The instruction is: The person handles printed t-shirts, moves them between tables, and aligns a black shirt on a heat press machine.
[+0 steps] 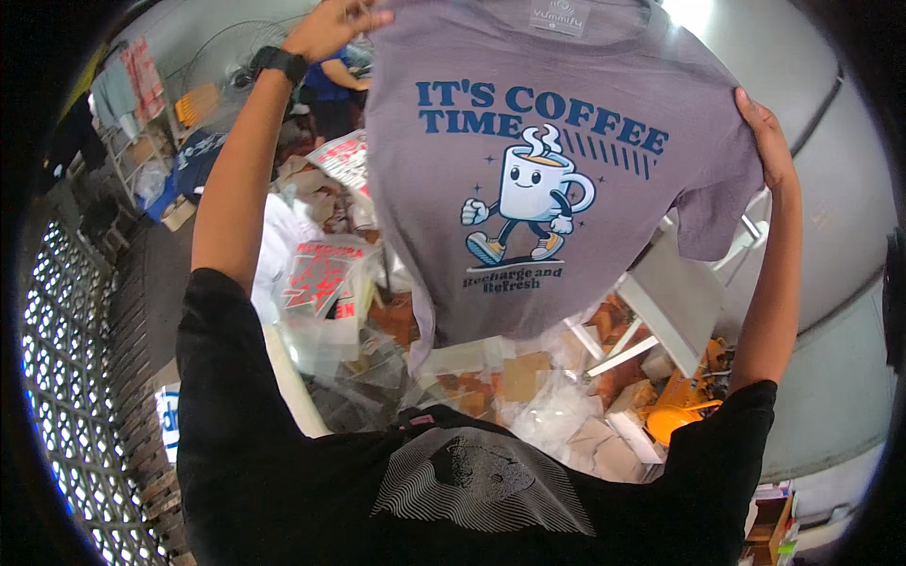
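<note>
Held up in front of me is a greyish-purple T-shirt [585, 226], spread out with its printed front facing me. Its print shows a walking cartoon mug under large dark blue lettering, and a label sits inside the collar. At the upper left, my left hand [332, 28] pinches the shirt near its shoulder, with a black band on the wrist. My right hand [769, 141] grips the other shoulder beside the sleeve, its thumb in front and the other fingers hidden behind the cloth. The shirt's lower hem hangs loose and slants down to the left.
A person in blue [330, 83] is behind the shirt at the upper left. Clear plastic bags [557, 410] and cardboard pieces litter the floor. A grey-topped folding table or chair [675, 297] stands at right, near an orange-yellow object [668, 422]. A metal lattice [80, 415] runs along the left.
</note>
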`<state>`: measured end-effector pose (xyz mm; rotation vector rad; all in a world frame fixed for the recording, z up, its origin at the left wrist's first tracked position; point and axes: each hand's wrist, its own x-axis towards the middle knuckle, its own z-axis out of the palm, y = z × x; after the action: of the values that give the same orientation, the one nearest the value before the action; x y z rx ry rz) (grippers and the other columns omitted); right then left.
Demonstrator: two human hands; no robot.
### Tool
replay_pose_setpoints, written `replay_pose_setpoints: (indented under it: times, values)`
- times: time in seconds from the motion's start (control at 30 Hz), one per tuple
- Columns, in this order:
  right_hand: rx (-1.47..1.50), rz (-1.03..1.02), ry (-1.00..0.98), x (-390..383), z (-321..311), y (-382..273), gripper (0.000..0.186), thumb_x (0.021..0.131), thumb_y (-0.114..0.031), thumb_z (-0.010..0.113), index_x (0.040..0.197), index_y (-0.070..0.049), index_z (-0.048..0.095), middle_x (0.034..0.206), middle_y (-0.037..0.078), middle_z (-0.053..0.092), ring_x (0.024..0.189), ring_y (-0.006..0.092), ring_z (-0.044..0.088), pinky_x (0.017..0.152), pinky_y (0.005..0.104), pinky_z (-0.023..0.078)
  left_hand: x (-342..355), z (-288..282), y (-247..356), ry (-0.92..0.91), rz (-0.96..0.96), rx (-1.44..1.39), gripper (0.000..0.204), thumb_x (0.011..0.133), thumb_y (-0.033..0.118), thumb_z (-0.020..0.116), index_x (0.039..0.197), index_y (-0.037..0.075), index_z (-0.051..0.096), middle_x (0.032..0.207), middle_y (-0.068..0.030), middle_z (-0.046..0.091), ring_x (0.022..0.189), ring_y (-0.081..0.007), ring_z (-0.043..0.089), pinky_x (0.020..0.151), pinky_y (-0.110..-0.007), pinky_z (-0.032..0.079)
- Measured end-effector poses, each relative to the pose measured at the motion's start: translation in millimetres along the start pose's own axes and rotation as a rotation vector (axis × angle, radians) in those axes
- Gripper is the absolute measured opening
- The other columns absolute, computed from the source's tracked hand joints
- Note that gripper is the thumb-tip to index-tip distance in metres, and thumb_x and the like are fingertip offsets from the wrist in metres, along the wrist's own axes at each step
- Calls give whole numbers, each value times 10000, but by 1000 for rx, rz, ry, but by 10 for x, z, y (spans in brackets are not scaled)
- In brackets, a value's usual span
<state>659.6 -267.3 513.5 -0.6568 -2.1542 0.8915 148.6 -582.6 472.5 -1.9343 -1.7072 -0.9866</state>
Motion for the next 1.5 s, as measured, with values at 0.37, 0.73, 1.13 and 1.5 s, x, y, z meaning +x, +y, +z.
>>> replay_pose_setpoints:
  times: [0.37,0.73,1.13,1.5]
  values:
    - [-253,-26,344,-513,-1108,-350,480,888,-471,672,1029,-13,697,911,89,683,814,173,634,810,297,485,954,1026,316,357,21,47,384,973,409,570,955,26,584,833,-62,606,763,-141,532,737,-325,460]
    - [-581,-44,684,-1160,-1581,-192,424,851,-480,721,783,-61,700,663,-35,571,617,80,502,606,223,383,1808,1427,379,153,205,36,590,917,563,584,1056,-5,661,873,-121,680,821,-188,640,769,-340,498]
    - [-648,153,778,-1583,-1560,-205,468,863,-516,692,858,-50,729,716,-6,622,649,86,545,648,239,431,2500,1872,594,251,153,-429,435,891,388,664,713,-9,645,620,-41,573,632,-107,490,586,-341,428]
    - [-842,155,860,-1744,-1394,-484,407,898,-486,663,883,-84,726,741,-60,583,704,58,499,691,214,395,2619,2173,432,239,291,-565,315,921,300,636,831,-2,637,724,-31,580,711,-102,505,644,-311,436]
